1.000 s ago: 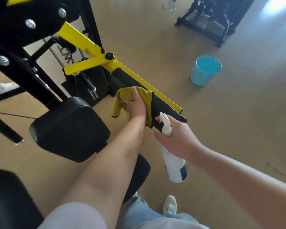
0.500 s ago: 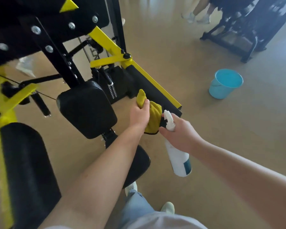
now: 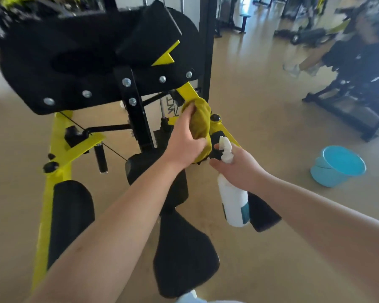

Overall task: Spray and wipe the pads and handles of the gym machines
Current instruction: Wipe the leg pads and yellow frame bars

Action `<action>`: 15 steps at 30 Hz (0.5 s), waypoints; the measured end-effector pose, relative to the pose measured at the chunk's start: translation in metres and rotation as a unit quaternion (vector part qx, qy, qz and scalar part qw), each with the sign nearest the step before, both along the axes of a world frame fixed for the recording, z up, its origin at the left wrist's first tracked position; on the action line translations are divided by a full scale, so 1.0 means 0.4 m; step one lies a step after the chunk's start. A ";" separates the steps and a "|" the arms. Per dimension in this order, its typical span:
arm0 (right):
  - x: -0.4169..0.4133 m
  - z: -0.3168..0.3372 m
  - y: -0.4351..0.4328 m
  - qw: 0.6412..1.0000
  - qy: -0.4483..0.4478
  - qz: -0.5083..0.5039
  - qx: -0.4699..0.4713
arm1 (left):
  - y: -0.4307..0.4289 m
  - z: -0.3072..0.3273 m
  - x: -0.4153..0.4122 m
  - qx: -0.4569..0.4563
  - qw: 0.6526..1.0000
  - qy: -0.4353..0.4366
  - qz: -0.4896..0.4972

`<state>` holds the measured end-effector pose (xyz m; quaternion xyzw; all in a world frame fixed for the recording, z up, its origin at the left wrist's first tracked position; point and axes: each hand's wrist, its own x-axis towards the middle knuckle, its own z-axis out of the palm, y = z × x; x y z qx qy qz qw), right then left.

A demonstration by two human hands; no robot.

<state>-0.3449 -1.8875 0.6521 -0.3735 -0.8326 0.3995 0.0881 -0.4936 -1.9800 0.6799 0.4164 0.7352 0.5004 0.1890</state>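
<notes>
My left hand (image 3: 185, 141) grips a yellow-green cloth (image 3: 200, 125) bunched against the upper end of the right arm pad (image 3: 262, 212), a long black pad on a yellow bar of the gym machine. My right hand (image 3: 236, 169) holds a white spray bottle (image 3: 232, 200) by its neck, nozzle up, just beside the cloth. A matching left arm pad (image 3: 71, 215) runs along the yellow frame (image 3: 59, 132). A black seat pad (image 3: 182, 256) sits below my arms, and a large black chest pad (image 3: 74, 62) stands above.
A blue bucket (image 3: 337, 166) stands on the tan floor to the right. A short black handle (image 3: 101, 158) hangs left of centre. Another black machine (image 3: 359, 106) with a person on it is at the far right.
My view has risen and swung toward the machine's top. My left hand slid the cloth up the right arm pad toward the pivot. The right hand stayed close with the bottle.
</notes>
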 end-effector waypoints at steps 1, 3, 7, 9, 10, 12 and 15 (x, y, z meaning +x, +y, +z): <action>-0.032 0.014 0.005 1.000 0.000 0.014 0.013 | 0.000 0.012 -0.029 0.004 1.000 0.026 0.010; -0.086 0.041 0.012 0.999 -0.007 0.035 0.039 | -0.007 0.033 -0.078 0.010 0.997 0.077 0.027; -0.173 0.076 0.039 0.997 0.005 0.047 0.053 | -0.021 0.059 -0.171 0.004 0.991 0.120 0.066; -0.212 0.090 0.056 0.997 0.013 0.057 0.055 | -0.027 0.061 -0.222 -0.002 0.988 0.122 0.093; -0.231 0.095 0.067 0.996 0.019 0.065 0.057 | -0.029 0.061 -0.246 -0.009 0.987 0.121 0.109; -0.272 0.109 0.092 0.994 0.029 0.086 0.064 | -0.028 0.058 -0.290 -0.028 0.985 0.105 0.135; -0.338 0.138 0.140 0.984 0.018 0.143 0.104 | -0.017 0.049 -0.341 -0.065 0.980 0.086 0.165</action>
